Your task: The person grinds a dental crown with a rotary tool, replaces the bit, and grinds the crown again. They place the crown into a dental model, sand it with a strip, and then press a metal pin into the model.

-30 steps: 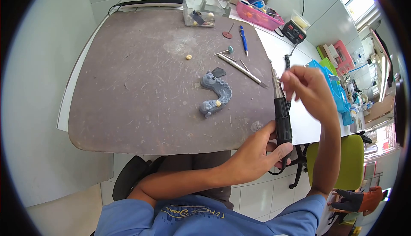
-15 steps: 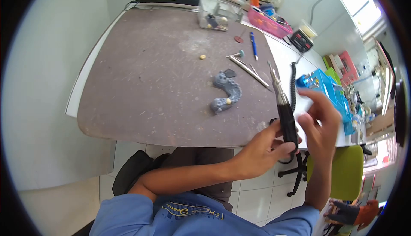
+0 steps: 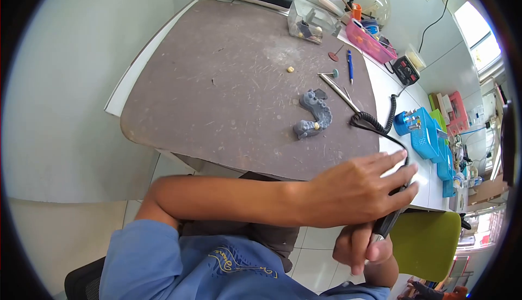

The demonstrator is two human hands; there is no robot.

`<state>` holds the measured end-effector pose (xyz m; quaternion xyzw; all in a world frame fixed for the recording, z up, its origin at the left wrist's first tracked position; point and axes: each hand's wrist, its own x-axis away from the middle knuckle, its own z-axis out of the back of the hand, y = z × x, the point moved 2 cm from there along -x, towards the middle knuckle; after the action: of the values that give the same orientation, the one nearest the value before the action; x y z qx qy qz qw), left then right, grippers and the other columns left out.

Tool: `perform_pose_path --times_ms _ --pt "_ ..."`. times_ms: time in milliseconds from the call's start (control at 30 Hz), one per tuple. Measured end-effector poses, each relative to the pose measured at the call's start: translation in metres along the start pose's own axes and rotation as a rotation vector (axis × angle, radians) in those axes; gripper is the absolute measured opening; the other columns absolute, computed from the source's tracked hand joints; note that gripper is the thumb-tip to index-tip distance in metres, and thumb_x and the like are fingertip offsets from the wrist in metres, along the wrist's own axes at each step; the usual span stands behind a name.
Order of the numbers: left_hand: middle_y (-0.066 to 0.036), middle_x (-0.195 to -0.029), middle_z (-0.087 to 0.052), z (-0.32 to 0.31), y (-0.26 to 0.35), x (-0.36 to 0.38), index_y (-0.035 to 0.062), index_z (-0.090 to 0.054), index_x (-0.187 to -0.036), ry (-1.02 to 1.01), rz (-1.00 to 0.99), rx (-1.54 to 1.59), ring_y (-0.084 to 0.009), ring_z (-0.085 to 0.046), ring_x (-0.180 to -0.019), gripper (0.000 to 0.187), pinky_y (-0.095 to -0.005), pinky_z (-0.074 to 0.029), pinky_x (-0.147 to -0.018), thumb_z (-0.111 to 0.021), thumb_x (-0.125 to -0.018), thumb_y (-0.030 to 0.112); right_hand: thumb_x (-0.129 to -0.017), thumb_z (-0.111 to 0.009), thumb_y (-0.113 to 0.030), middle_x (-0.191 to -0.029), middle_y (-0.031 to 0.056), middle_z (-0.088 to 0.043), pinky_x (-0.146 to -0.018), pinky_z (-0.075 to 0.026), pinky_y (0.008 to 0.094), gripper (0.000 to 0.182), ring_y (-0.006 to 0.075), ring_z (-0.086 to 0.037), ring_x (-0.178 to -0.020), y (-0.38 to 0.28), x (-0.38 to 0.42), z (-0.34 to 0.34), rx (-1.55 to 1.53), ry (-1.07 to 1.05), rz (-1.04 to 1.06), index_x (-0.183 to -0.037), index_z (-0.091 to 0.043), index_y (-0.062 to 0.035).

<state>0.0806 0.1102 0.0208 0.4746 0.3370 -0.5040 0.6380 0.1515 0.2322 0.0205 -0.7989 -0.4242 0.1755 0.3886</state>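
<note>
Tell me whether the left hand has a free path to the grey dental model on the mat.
Probably not right away: the left hand lies over the black handpiece, apparently gripping it. The grey dental model lies uncovered on the mat, with bare mat between, so nothing else blocks it.

A scratched brown-grey worktop (image 3: 228,82) fills the upper centre of the frame, carrying a blue-grey dental arch model (image 3: 314,115) with one cream tooth. A black coiled cord (image 3: 380,123) trails right toward blue plastic racks (image 3: 424,134). A pink tray (image 3: 370,41) sits upper right; a lime-green chair seat (image 3: 424,243) lower right; a blue shirt with yellow script (image 3: 217,264) at the bottom.
</note>
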Motion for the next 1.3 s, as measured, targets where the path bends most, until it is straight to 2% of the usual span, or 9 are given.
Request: perform_pose_path --times_ms 100,233,400,733,833,900,1000,1133,1300 --pt "-0.013 -0.116 -0.058 0.048 -0.007 -0.003 0.0034 -0.056 -0.126 -0.133 0.061 -0.26 -0.033 -0.06 -0.108 0.048 -0.0384 -0.051 -0.092 -0.059 -0.078 0.01 -0.08 -0.075 -0.027 -0.064 0.0085 -0.058 -0.052 -0.034 0.0279 0.032 0.0148 -0.05 -0.06 -0.011 -0.006 0.001 0.225 0.216 0.023 -0.078 -0.068 0.0041" --pt "-0.015 -0.108 -0.061 0.113 -0.068 -0.006 0.0036 -0.058 -0.122 -0.398 0.289 -0.573 -0.0304 -0.061 -0.103 0.041 -0.0385 -0.052 -0.086 -0.061 -0.081 0.001 -0.083 -0.075 -0.024 -0.066 0.0036 -0.051 -0.044 -0.033 0.0203 0.031 0.0073 -0.043 -0.053 -0.031 -0.025 0.023 0.262 0.281 0.246 -0.086 -0.052 -0.0039" --pt "-0.015 -0.097 -0.063 0.142 -0.137 0.006 0.0 -0.065 -0.106 -0.455 0.534 -0.311 -0.0309 -0.063 -0.089 0.023 -0.0388 -0.051 -0.081 -0.063 -0.084 0.001 -0.09 -0.07 -0.025 -0.073 0.0007 -0.05 -0.048 -0.036 0.0192 0.027 0.0045 -0.047 -0.057 -0.061 -0.062 0.056 0.433 0.422 0.446 -0.095 -0.053 -0.0057" --pt "-0.012 -0.093 -0.064 0.126 -0.16 0.015 0.0017 -0.067 -0.102 -0.528 0.384 -0.433 -0.0284 -0.064 -0.083 0.018 -0.0348 -0.05 -0.074 -0.063 -0.085 0.001 -0.09 -0.071 -0.022 -0.073 -0.0025 -0.055 -0.054 -0.038 0.0195 0.023 0.0055 -0.052 -0.061 -0.083 -0.111 0.1 0.638 0.562 0.558 -0.1 -0.062 -0.0033" --pt "-0.009 -0.095 -0.066 0.123 -0.158 0.007 0.0012 -0.067 -0.105 -0.46 0.52 -0.29 -0.0211 -0.064 -0.082 0.017 -0.0321 -0.051 -0.075 -0.063 -0.088 0.004 -0.09 -0.071 -0.021 -0.07 -0.002 -0.056 -0.056 -0.039 0.0192 0.023 0.0051 -0.052 -0.062 -0.09 -0.12 0.104 0.739 0.639 0.502 -0.099 -0.064 -0.0016" --pt "-0.006 -0.098 -0.066 0.114 -0.154 0.011 0.0006 -0.065 -0.109 -0.192 1.102 0.38 -0.0126 -0.063 -0.085 0.019 -0.0278 -0.052 -0.079 -0.061 -0.093 0.009 -0.09 -0.07 -0.019 -0.069 -0.002 -0.055 -0.057 -0.04 0.0194 0.022 0.0052 -0.052 -0.062 -0.093 -0.127 0.106 0.774 0.676 0.534 -0.1 -0.064 -0.0013" --pt "-0.006 -0.101 -0.065 0.098 -0.145 0.015 -0.0005 -0.062 -0.114 -0.065 1.16 0.635 -0.009 -0.061 -0.089 0.022 -0.0247 -0.052 -0.083 -0.058 -0.096 0.012 -0.09 -0.064 -0.013 -0.073 0.0002 -0.057 -0.062 -0.042 0.0205 0.017 0.0065 -0.054 -0.066 -0.093 -0.129 0.113 0.836 0.651 0.595 -0.101 -0.064 -0.0003" --pt "-0.008 -0.104 -0.066 0.098 -0.141 0.016 -0.0018 -0.061 -0.115 0.019 1.196 0.748 -0.0104 -0.062 -0.092 0.024 -0.0237 -0.052 -0.084 -0.057 -0.097 0.013 -0.08 -0.068 -0.004 -0.085 0.0083 -0.06 -0.065 -0.045 0.0231 0.024 0.0112 -0.059 -0.073 -0.093 -0.123 0.108 1.377 0.619 0.681 -0.102 -0.061 0.0012" --pt "-0.011 -0.103 -0.066 0.1 -0.136 0.018 -0.003 -0.06 -0.116 0.027 1.211 0.824 -0.0118 -0.063 -0.091 0.024 -0.0251 -0.053 -0.083 -0.057 -0.097 0.01 -0.071 -0.075 0.005 -0.085 0.0142 -0.062 -0.064 -0.05 0.0256 0.036 0.0179 -0.066 -0.072 -0.086 -0.134 0.114 1.352 0.404 1.011 -0.098 -0.052 0.0006"
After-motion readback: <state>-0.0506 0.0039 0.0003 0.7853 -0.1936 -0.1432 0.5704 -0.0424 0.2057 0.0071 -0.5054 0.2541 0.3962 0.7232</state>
